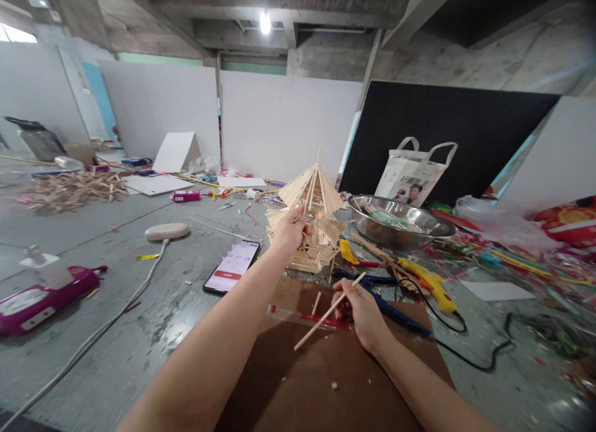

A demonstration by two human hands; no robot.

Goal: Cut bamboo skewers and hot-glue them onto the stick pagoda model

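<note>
A small pagoda-like model built of thin wooden sticks (321,193) stands upright in the middle, with a pointed roof and lower tiers. My left hand (289,232) reaches to its near side, fingers curled against it below the top roof; the fingertips are partly hidden. Lower right, my right hand (361,311) pinches a slim wooden stick (321,323) that slants down to the left. Under that stick are a short stick piece (316,303) and a clear and red tube-like item (298,316) on a brown board (288,382). Blue-handled pliers (395,311) lie beside my right hand.
Right of the model are a metal bowl (400,227), a yellow glue gun (431,283) with a black cord, and a white bag (410,174). Leftward lie a phone (233,267), a white cable (135,295), a purple power strip (51,298) and a stick pile (77,190).
</note>
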